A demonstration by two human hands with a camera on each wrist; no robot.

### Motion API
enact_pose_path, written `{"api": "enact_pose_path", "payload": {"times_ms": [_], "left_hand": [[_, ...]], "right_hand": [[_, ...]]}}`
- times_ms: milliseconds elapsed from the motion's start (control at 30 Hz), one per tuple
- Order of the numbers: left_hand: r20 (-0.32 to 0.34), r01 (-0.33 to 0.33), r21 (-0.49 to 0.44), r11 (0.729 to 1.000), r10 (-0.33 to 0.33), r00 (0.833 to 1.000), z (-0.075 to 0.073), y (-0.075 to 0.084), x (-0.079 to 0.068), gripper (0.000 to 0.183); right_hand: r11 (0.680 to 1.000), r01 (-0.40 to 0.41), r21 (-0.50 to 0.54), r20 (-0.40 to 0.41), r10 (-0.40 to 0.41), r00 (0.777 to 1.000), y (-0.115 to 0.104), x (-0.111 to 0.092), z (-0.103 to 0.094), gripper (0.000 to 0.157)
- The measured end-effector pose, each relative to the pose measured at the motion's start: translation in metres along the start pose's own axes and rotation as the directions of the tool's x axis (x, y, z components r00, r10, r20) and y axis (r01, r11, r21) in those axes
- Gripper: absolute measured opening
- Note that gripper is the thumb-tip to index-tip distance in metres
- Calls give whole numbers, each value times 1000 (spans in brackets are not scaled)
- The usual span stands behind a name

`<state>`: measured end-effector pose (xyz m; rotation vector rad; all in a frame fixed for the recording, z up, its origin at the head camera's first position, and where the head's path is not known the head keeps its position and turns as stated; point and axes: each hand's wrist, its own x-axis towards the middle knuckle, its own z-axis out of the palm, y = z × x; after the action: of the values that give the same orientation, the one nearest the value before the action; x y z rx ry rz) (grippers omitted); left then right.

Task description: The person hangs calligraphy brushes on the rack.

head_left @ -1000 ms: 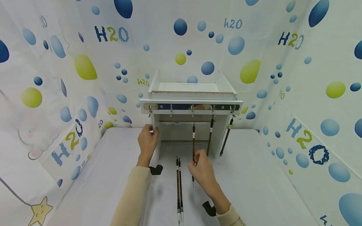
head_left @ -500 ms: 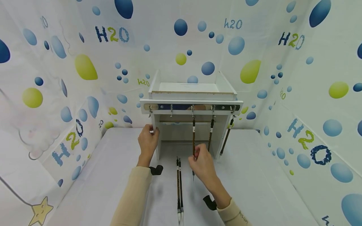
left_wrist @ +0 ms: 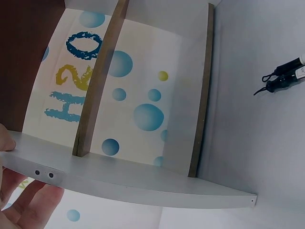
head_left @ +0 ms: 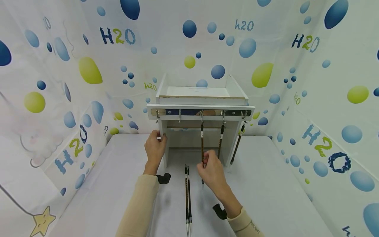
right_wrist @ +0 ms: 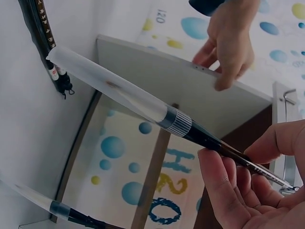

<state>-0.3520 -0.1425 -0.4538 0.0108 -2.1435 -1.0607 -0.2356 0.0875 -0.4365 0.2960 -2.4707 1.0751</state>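
My right hand (head_left: pixel 214 171) pinches a brown calligraphy brush (head_left: pixel 202 140) by its handle, between thumb and fingertips. The brush hangs tip down, its top at the middle hook (head_left: pixel 202 116) of the rail; whether the loop is over the hook is too small to tell. In the right wrist view, a clear cap (right_wrist: pixel 114 86) covers the pale bristles. At the left, my left hand (head_left: pixel 154 149) grips the side panel of the white shelf (head_left: pixel 204 102), thumb inside and fingers outside, as the left wrist view shows on the panel (left_wrist: pixel 124 179).
Two more brushes hang from the right-hand hooks, one inner (head_left: pixel 220 141) and one outer (head_left: pixel 238 143). A pair of brushes (head_left: pixel 188 194) lies on the white tabletop between my forearms. The two left hooks (head_left: pixel 179 116) carry nothing. Patterned sheets (head_left: pixel 165 62) surround the table.
My right hand has risen slightly with the brush, bringing its top up from below the middle hook to the hook. My left hand stays on the shelf panel.
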Motion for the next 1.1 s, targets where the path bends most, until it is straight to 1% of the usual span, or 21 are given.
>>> {"api": "enact_pose_path", "payload": {"times_ms": [367, 533, 633, 800, 933, 1100], "left_hand": [[-23, -29, -3, 1000, 29, 999, 1, -1, 0, 22], [-25, -32, -5, 999, 32, 999, 1, -1, 1, 21], [-24, -30, -4, 1000, 30, 999, 1, -1, 1, 21], [-18, -23, -2, 1000, 23, 1000, 1, -2, 1, 21], [-15, -19, 1, 1000, 19, 1000, 0, -1, 1, 21], [-10, -13, 1, 1000, 13, 1000, 0, 0, 1, 21]], "right_hand": [[1000, -5, -5, 4, 5, 1000, -3, -2, -2, 29], [1000, -1, -1, 0, 1, 1000, -5, -4, -3, 28], [1000, 8, 5, -8, -8, 1000, -5, -5, -4, 30], [1000, 0, -2, -14, 0, 1000, -7, -7, -5, 36], [1000, 11, -12, -36, -11, 999, -8, -7, -5, 41], [999, 37, -31, -82, -40, 996, -8, -8, -5, 41]]}}
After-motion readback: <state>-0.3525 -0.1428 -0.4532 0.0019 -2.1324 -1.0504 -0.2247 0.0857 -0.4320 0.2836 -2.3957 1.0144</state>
